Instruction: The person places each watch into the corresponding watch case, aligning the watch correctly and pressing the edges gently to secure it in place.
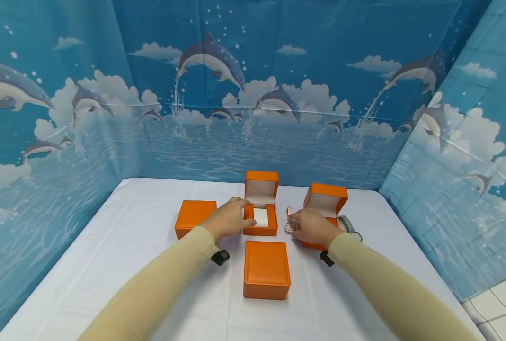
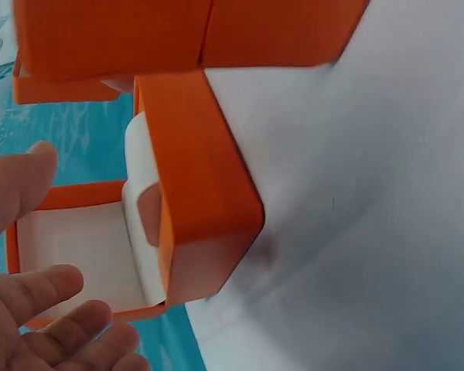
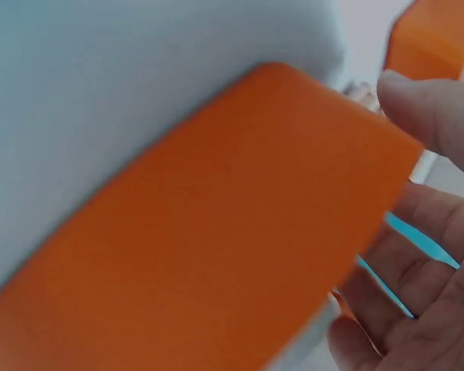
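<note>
An orange watch box [image 1: 272, 220] with its lid raised and a white cushion [image 1: 260, 217] inside stands at the middle back. My left hand [image 1: 230, 219] is at its left side, and the left wrist view shows the thumb and fingers spread. My right hand [image 1: 311, 227] is over the left part of a second raised-lid orange box [image 1: 328, 190], its fingertips at a pink watch [image 1: 290, 227] on the table. In the right wrist view the thumb [image 3: 429, 112] stands apart from the fingers; the hand partly hides whether they touch the watch. A grey-strapped watch [image 1: 350, 226] lies right of that box.
A closed orange box [image 1: 197, 214] sits left of my left hand. Another closed orange box [image 1: 267, 271] is in front, between my forearms. A white cloth [image 1: 150, 208] covers the table, and a blue dolphin curtain [image 1: 253, 94] hangs behind it.
</note>
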`<action>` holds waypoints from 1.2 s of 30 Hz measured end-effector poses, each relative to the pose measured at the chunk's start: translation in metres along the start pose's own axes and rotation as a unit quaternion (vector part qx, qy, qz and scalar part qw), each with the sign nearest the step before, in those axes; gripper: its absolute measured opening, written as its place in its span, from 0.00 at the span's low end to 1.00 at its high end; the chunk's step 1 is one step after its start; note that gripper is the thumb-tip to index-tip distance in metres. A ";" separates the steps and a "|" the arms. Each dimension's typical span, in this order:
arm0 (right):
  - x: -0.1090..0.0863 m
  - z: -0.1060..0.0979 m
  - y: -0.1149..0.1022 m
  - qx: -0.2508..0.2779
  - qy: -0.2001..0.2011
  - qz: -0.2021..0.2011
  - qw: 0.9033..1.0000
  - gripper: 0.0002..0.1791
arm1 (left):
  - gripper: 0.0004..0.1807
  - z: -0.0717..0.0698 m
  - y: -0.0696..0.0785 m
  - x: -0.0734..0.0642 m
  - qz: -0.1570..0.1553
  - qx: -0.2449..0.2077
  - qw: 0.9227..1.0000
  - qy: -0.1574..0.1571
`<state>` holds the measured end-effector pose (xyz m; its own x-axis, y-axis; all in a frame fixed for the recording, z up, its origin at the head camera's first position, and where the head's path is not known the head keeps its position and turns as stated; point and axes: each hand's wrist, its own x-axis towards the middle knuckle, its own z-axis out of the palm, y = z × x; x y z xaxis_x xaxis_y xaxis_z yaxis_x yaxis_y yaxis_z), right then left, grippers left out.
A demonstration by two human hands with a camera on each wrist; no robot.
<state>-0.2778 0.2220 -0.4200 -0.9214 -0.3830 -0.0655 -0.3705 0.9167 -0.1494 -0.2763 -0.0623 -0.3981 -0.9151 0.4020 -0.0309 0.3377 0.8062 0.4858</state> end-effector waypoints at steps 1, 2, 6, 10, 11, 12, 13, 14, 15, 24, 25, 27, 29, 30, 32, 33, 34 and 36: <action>0.000 0.002 0.000 -0.013 0.008 -0.004 1.000 0.27 | 0.40 0.002 0.001 0.001 0.000 0.001 1.000 0.000; 0.000 0.005 0.000 -0.025 0.012 -0.007 1.000 0.25 | 0.40 0.003 0.001 0.002 0.000 -0.001 1.000 0.001; -0.004 0.010 -0.001 -0.058 0.022 -0.008 0.998 0.24 | 0.40 0.010 0.002 0.007 0.001 -0.006 1.000 -0.002; -0.006 0.011 -0.002 -0.070 0.028 -0.009 0.997 0.24 | 0.40 0.015 0.001 0.012 -0.010 -0.015 1.000 -0.005; -0.007 0.011 -0.003 -0.071 0.032 -0.011 0.997 0.24 | 0.40 0.016 0.001 0.014 -0.012 -0.017 1.000 -0.005; -0.007 0.012 -0.003 -0.071 0.037 -0.012 0.997 0.23 | 0.40 0.017 0.000 0.015 -0.015 -0.019 1.000 -0.005; -0.007 0.012 -0.003 -0.070 0.042 -0.013 0.997 0.22 | 0.40 0.018 0.000 0.016 -0.017 -0.022 1.000 -0.007; -0.007 0.013 -0.003 -0.069 0.047 -0.014 0.996 0.21 | 0.40 0.020 0.000 0.018 -0.019 -0.022 1.000 -0.008; -0.007 0.013 -0.003 -0.068 0.051 -0.014 0.996 0.20 | 0.40 0.021 -0.001 0.019 -0.020 -0.023 0.999 -0.008; -0.007 0.018 -0.003 -0.056 0.069 0.001 0.996 0.08 | 0.40 0.031 -0.002 0.030 -0.029 -0.018 0.999 -0.018; -0.007 0.019 -0.003 -0.051 0.069 0.004 0.996 0.08 | 0.40 0.032 -0.002 0.030 -0.029 -0.018 0.999 -0.019; -0.007 0.020 -0.002 -0.045 0.072 0.006 0.996 0.07 | 0.40 0.033 -0.001 0.030 -0.032 -0.021 0.999 -0.018; -0.007 0.022 -0.001 -0.040 0.075 0.008 0.996 0.07 | 0.40 0.033 -0.001 0.029 -0.036 -0.026 0.999 -0.015; -0.006 0.022 -0.001 -0.038 0.077 0.007 0.996 0.07 | 0.40 0.032 0.000 0.028 -0.037 -0.028 0.999 -0.013; -0.005 0.023 -0.001 -0.035 0.079 0.008 0.996 0.06 | 0.41 0.032 0.000 0.028 -0.039 -0.032 0.999 -0.012; -0.005 0.023 -0.001 -0.032 0.079 0.009 0.996 0.06 | 0.41 0.032 0.000 0.028 -0.040 -0.033 0.999 -0.012; -0.005 0.023 -0.001 -0.031 0.079 0.010 0.996 0.06 | 0.41 0.032 -0.001 0.029 -0.040 -0.034 0.999 -0.012; -0.004 0.023 -0.001 -0.029 0.078 0.011 0.996 0.06 | 0.41 0.032 -0.001 0.029 -0.038 -0.036 0.998 -0.016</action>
<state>-0.2707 0.2202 -0.4424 -0.9349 -0.3441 0.0876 -0.3515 0.9316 -0.0924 -0.2961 -0.0373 -0.4278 -0.9297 0.3549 -0.0982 0.2491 0.8027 0.5418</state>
